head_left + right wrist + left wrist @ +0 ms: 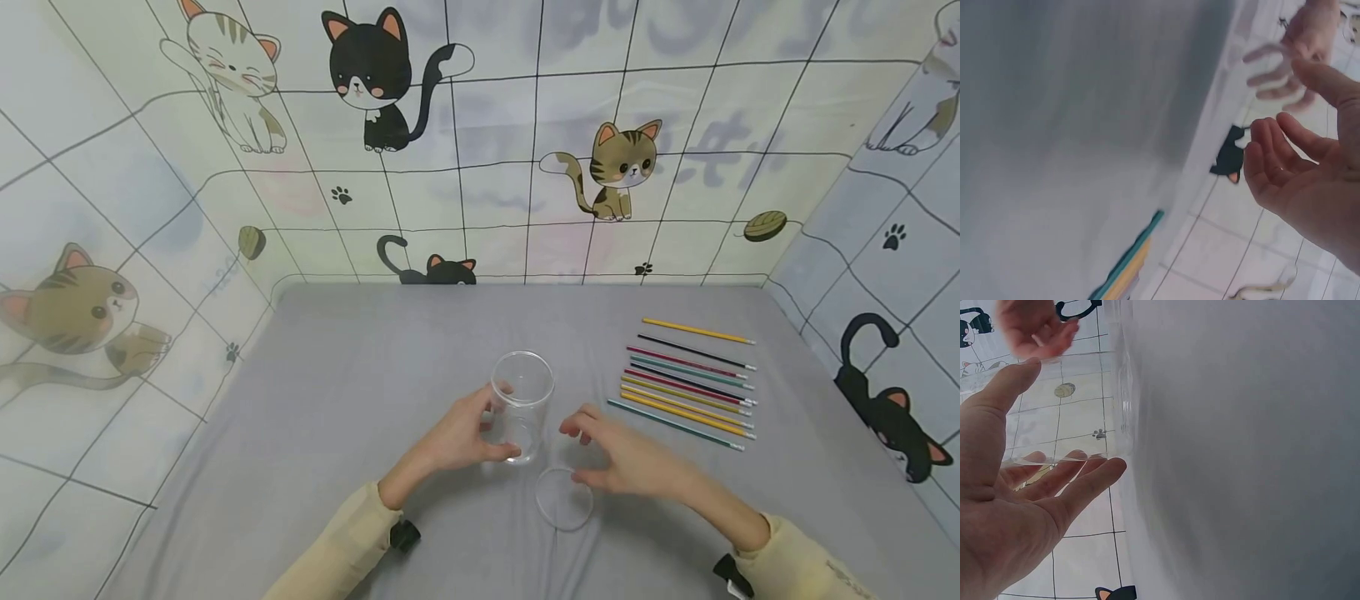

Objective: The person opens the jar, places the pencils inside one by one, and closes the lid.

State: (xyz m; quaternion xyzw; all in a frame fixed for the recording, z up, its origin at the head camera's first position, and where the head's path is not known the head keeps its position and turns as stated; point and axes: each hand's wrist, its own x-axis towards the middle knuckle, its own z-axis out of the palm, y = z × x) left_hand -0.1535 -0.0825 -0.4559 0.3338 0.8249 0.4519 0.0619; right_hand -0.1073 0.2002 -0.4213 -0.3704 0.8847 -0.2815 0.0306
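The clear glass tumbler [522, 417] stands upright on the grey-covered tabletop [360, 358]. The left hand [468, 433] grasps the tumbler from its left side, thumb and fingers set around the wall. The right hand [630, 457], fingers loosely bent, is released and positioned to the right of the tumbler. A clear disc [564, 502] lies just in front of the tumbler; its contact with the right thumb cannot be determined. Pencils [688, 387] are arranged in a row to the tumbler's right.

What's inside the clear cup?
Nothing shows inside the clear cup, just grey cloth seen through it. The left hand covers a little of its lower side, hiding that bit.
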